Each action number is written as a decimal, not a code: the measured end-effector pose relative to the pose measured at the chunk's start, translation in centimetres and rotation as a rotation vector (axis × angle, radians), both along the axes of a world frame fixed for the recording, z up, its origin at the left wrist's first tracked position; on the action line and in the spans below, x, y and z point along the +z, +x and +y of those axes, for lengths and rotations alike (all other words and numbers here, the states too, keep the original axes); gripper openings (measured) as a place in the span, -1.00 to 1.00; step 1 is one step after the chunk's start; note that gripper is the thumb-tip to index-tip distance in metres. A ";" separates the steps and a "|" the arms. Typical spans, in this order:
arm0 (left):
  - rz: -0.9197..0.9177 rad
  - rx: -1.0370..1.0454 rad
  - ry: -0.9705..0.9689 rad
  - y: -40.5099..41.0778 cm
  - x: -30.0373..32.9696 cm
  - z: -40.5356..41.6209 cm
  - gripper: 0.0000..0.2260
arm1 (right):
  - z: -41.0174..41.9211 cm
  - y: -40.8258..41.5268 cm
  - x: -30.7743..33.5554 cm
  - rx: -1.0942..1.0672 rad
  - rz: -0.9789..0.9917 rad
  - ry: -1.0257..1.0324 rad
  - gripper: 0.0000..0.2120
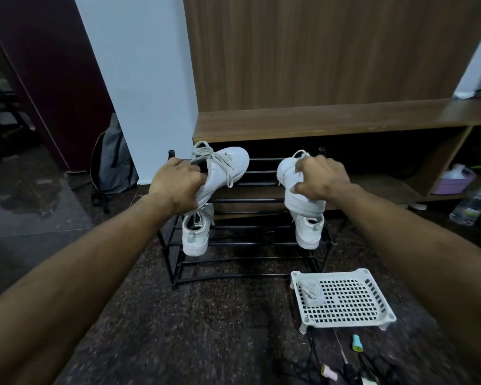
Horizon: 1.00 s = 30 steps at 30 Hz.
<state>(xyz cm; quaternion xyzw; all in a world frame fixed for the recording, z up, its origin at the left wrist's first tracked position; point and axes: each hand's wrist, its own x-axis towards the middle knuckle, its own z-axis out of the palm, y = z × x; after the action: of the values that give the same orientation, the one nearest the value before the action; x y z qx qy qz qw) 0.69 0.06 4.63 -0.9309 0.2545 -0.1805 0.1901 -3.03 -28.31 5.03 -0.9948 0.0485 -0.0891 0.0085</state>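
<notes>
two hands are gripping white sneakers over the black rack (261, 200): left hand (178, 184) clutching the left sneaker (222, 170), right hand (321, 177) clutching the right sneaker (297, 195).

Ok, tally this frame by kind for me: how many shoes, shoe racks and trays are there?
White shoes: 4 (upper left shoe gripped by the left hand, upper right shoe gripped by the right hand, lower left shoe, lower right shoe)
Black shoe rack: 1
White perforated tray: 1
Total: 6
</notes>
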 end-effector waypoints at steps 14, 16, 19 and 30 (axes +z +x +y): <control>0.588 -0.177 -0.319 -12.6 3.4 -2.7 -0.43 | 4.3 -9.4 3.1 0.384 0.165 -0.019 -0.66; 0.762 -0.183 -0.300 -13.6 2.4 -2.4 -0.47 | 4.2 -10.2 3.0 0.442 0.246 -0.010 -0.71; 0.980 -0.158 -0.250 -14.2 -0.8 -2.2 -0.53 | 4.1 -10.8 2.1 0.529 0.428 0.096 -0.77; 0.841 0.132 -0.141 -12.9 -17.9 -3.9 -0.35 | 5.8 -9.6 -13.7 0.435 0.766 0.100 -0.65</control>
<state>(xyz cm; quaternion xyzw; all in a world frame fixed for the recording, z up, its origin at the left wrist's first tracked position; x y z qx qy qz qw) -12.24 -3.86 -13.31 -0.9483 0.2370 0.2102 0.0171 -12.62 -22.54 -8.62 -0.9415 -0.1580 0.2924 0.0564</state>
